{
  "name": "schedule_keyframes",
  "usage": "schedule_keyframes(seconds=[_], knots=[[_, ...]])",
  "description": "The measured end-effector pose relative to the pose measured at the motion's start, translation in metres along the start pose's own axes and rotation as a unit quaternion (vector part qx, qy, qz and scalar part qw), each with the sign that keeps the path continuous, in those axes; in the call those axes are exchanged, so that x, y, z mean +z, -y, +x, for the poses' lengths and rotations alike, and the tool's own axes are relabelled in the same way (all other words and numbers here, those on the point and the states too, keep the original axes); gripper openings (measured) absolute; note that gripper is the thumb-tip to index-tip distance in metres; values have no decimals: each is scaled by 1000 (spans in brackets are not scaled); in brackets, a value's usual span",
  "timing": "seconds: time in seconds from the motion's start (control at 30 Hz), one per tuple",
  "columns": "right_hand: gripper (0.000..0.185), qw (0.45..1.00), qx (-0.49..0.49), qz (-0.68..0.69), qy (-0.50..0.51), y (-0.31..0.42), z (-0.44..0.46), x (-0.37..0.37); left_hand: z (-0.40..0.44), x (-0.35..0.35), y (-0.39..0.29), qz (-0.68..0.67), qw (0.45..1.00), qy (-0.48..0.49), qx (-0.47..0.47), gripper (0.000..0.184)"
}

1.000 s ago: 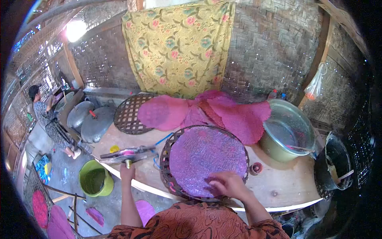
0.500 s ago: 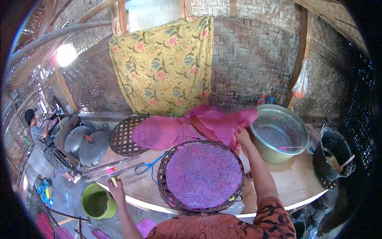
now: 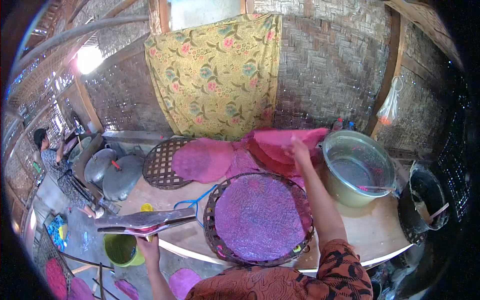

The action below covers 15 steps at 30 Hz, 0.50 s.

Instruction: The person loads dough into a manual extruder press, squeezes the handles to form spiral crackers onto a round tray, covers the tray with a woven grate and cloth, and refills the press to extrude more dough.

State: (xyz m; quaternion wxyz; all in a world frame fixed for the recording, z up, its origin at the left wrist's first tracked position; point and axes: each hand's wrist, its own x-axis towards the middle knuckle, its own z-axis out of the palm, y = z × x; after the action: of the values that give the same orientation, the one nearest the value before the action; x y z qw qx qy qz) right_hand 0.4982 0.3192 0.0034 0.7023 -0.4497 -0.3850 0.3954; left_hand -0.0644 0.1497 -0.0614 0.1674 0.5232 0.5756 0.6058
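My left hand (image 3: 149,246) is closed on the short handle of a flat grey paddle-like tool (image 3: 145,220), seen nearly edge-on; a strip of pink shows along its underside. Over a pile of thin pink sheets (image 3: 272,142) is my right hand (image 3: 300,150), smeared by motion, so whether it grips a sheet cannot be told. Closest to me, a large round purple-pink sheet (image 3: 257,217) covers a round woven tray (image 3: 210,215). Another round pink sheet (image 3: 202,160) lies partly on a second woven tray (image 3: 157,160).
Right of the pile stands a big basin (image 3: 350,195) with a stick across its rim, then a black bucket (image 3: 412,210). Blue scissors-like handles (image 3: 187,203) lie on the table. A green bucket (image 3: 132,257) is on the floor. Another person (image 3: 62,170) works at far left.
The tool in my left hand has tilted and now shows its long edge. My right hand has moved up over the pile, and a pink sheet there has changed shape. The view has shifted slightly.
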Motion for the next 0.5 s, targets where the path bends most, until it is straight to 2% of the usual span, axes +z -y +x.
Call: schedule_keyframes(seconds=[0.03, 0.07, 0.1, 0.17, 0.2, 0.23, 0.27, 0.3, 0.33, 0.37, 0.4, 0.47, 0.5], knots=[[34, 998, 60, -13, 21, -18, -6, 0, 0, 4, -9, -14, 1000, 26, 1, 64], [31, 992, 119, -25, 42, -34, -10, -1, -3, 10, -20, -16, 1000, 20, 5, 53], [31, 991, 120, -27, 44, -51, -9, -5, -4, 16, -26, -16, 1000, 19, 3, 53], [36, 949, 277, -135, 63, -83, 1, -18, -6, 25, -33, 12, 998, 61, -1, 42], [36, 948, 280, -133, 66, -90, 11, -28, -8, 29, -34, 20, 997, 78, -14, 38], [41, 912, 308, -261, 72, -91, 28, -40, -12, 37, -58, -12, 996, 94, 5, 35], [48, 860, 328, -384, 78, -91, 39, -42, -16, 43, -69, -11, 994, 108, -18, 34], [48, 859, 327, -384, 84, -86, 37, -35, -19, 47, -76, -11, 992, 121, -42, 34], [49, 811, 182, -554, 40, -70, 26, -27, -20, 51, -80, -10, 992, 116, -43, 34], [50, 720, 26, -693, -7, -44, 10, -16, -20, 57, -83, -15, 987, 158, -29, 30], [52, 721, 25, -693, -3, 4, -20, 19, -20, 62, -86, -22, 979, 201, -14, 26], [56, 786, -53, -563, 252, 17, -26, 33, -17, 71, -99, 16, 973, 230, 11, 23], [60, 820, 20, -442, 364, 27, -46, 48, -17, 76, -105, 54, 963, 263, 36, 21]])
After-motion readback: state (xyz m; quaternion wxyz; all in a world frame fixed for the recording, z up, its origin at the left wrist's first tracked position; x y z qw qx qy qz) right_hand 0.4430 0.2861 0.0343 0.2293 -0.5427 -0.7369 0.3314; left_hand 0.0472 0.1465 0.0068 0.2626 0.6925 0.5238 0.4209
